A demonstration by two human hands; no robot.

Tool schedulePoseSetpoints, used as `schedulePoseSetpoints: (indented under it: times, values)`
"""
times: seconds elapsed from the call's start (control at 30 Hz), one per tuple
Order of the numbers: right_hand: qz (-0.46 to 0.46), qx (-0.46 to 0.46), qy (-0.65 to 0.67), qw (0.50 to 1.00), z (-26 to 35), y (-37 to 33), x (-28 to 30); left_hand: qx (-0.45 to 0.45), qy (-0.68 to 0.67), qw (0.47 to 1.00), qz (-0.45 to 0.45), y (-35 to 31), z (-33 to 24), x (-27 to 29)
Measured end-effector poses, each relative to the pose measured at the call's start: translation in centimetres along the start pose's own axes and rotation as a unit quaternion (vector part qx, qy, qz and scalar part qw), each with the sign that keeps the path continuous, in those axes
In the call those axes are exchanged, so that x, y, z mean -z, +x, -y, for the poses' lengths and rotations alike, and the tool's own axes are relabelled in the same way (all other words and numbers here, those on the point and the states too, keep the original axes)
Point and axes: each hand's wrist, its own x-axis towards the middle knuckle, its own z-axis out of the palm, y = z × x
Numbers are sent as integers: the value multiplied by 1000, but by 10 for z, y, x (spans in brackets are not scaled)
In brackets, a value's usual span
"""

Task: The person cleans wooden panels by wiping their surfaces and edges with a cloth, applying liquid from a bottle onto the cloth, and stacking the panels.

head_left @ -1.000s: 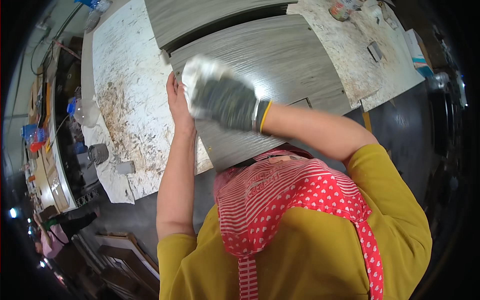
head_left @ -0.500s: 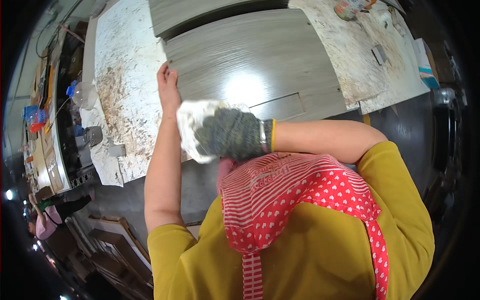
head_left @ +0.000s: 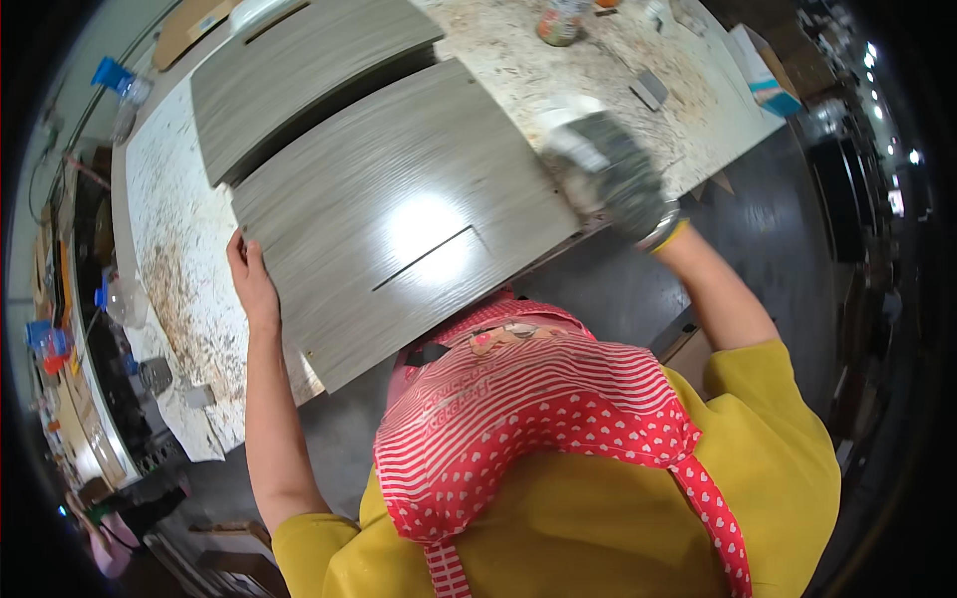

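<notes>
A grey wood-grain panel point(head_left: 359, 179) with a thin rectangular outline near its front lies on the table before me. My bare left hand point(head_left: 255, 284) grips the panel's left edge, fingertips at its rim. Past the panel's right edge is my right hand point(head_left: 618, 179) in a dark knitted glove with a yellow cuff. It is closed on a white cloth point(head_left: 570, 115), which is smeared by motion. A second grey panel point(head_left: 299, 85) lies behind the first, a dark gap between them.
The stained white table point(head_left: 169, 229) bears a can point(head_left: 560, 22), a small grey block point(head_left: 650, 90) and a box point(head_left: 766, 72) on the right. A plastic bottle point(head_left: 125, 299) and another grey block point(head_left: 199, 397) are at the left. Another person point(head_left: 115, 543) shows at lower left.
My right hand has swung with the cloth from the panel's near left side to beyond its right edge. The view has turned; my left hand stays on the panel's left edge.
</notes>
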Motion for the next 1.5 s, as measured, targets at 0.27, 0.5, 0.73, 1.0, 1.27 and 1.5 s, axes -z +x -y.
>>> schedulePoseSetpoints:
  times: [0.27, 0.5, 0.73, 1.0, 1.27, 1.5]
  values:
    - [188, -430, 91, 878, -64, -42, 0, -23, 80, 997, -5, 3, -6, 13]
    - [187, -367, 176, 894, -34, -64, -7, -395, 256, 851, 235, -125, -111, -17]
    - [160, -389, 306, 854, -43, -92, -32, -365, 380, 835, 161, -170, -85, -32]
    - [283, -275, 241, 887, -54, -85, -44, -373, 335, 855, 128, -159, -81, -37]
    - [50, -290, 448, 844, -37, -18, 31, -516, 400, 757, 35, -131, -190, 10]
    - [-74, -293, 323, 897, -22, 33, 88, -487, 406, 766, 102, -94, -281, 40]
